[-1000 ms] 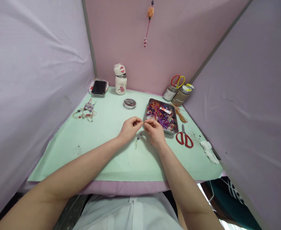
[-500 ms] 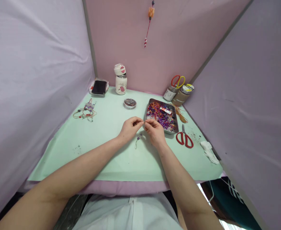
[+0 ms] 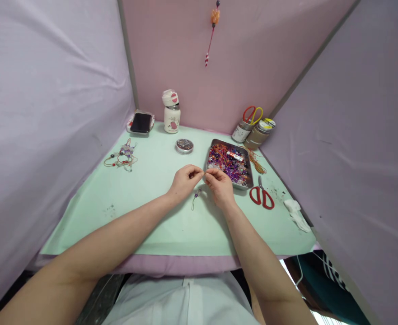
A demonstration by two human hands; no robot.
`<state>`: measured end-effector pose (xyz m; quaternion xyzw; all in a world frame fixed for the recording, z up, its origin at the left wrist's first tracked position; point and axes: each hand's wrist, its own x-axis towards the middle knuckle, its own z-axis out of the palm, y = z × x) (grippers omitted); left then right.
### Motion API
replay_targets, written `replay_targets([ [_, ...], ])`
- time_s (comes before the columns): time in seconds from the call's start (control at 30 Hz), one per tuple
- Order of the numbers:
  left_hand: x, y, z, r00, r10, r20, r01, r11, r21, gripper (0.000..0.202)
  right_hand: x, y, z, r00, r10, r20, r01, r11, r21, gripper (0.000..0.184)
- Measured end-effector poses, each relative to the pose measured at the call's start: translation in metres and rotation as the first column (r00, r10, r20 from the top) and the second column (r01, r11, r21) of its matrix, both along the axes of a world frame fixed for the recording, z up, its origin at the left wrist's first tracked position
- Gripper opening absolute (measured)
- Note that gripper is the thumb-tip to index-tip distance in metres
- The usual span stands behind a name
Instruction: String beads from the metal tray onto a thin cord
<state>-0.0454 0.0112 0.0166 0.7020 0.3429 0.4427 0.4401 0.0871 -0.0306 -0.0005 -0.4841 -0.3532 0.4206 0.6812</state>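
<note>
The short purple-beaded strand with a thin cord loop (image 3: 196, 195) is at the near left of the shallow rectangular metal tray of multicoloured beads (image 3: 244, 187); whether it hangs or lies is unclear. Far left of the tray, a tangle of beaded cords (image 3: 126, 152) sits near the left edge of the pale green worktop (image 3: 154, 167); a broad stretch of surface separates the two. Left of the tray, the left hand (image 3: 186, 180) has its grip pinched closed, fingertips almost meeting the likewise pinched right hand (image 3: 220, 186), which overlaps the tray's near-left corner; what they hold is too small to tell. Red-handled metal scissors (image 3: 261, 191) flank the tray's near-right corner. Farther right of it, crumpled white tissue (image 3: 297, 214) reaches the worktop's right edge.
</note>
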Motion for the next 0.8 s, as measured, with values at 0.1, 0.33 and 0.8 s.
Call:
replay_targets([
  [0.1,-0.0001,-0.0005,0.0008,1.0,0.011,-0.004,-0.01,1.0,0.02,0.013,-0.0001,0.0,-0.001,1.0,-0.009,0.013,0.009,1.0,-0.003,0.019],
  [0.33,0.0001,-0.0004,-0.0002,1.0,0.02,-0.023,-0.018,0.997,0.074,0.012,0.0001,0.0007,-0.0039,0.999,-0.018,0.048,0.018,1.0,0.002,0.018],
  [0.8,-0.0013,-0.0026,0.0018,0.995,0.033,-0.096,-0.015,0.983,0.184,0.013,-0.0006,-0.0024,-0.0006,0.986,-0.028,0.166,0.026,1.0,0.011,0.017],
])
